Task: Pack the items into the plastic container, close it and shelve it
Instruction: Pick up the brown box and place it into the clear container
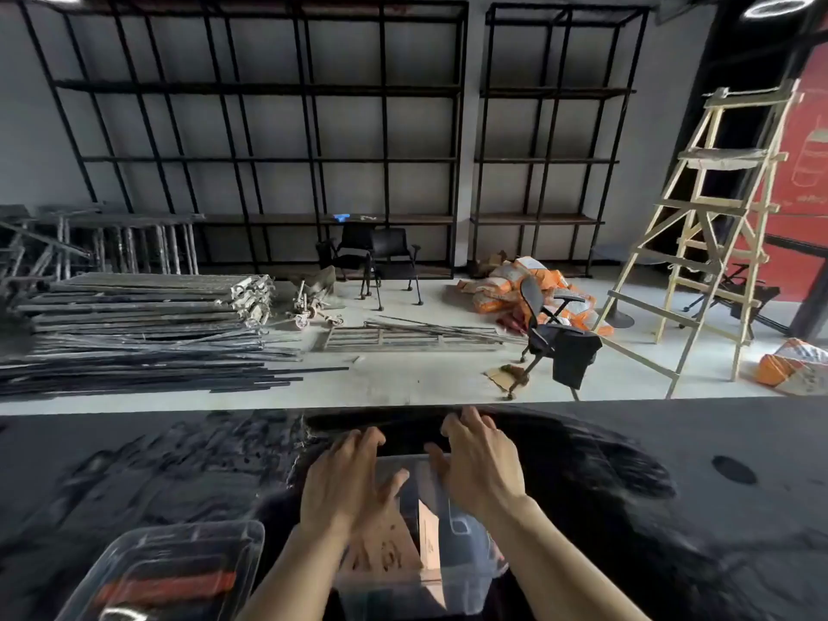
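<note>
A clear plastic container (416,589) stands on the dark table (672,508) in front of me, with a clear lid (414,479) on top. Through the plastic I see cardboard pieces (428,540) and a pale blue item (461,531). My left hand (342,479) lies flat on the left half of the lid, fingers spread toward the far edge. My right hand (479,463) presses flat on the right half, fingers curling over the far rim. The container's far side is hidden by both hands.
A second clear container (170,571) with a red and black item inside stands at the near left. Beyond the table edge are black shelving racks (278,159), stacked metal bars (143,324), chairs (555,338), orange bags (506,284) and a wooden ladder (708,226).
</note>
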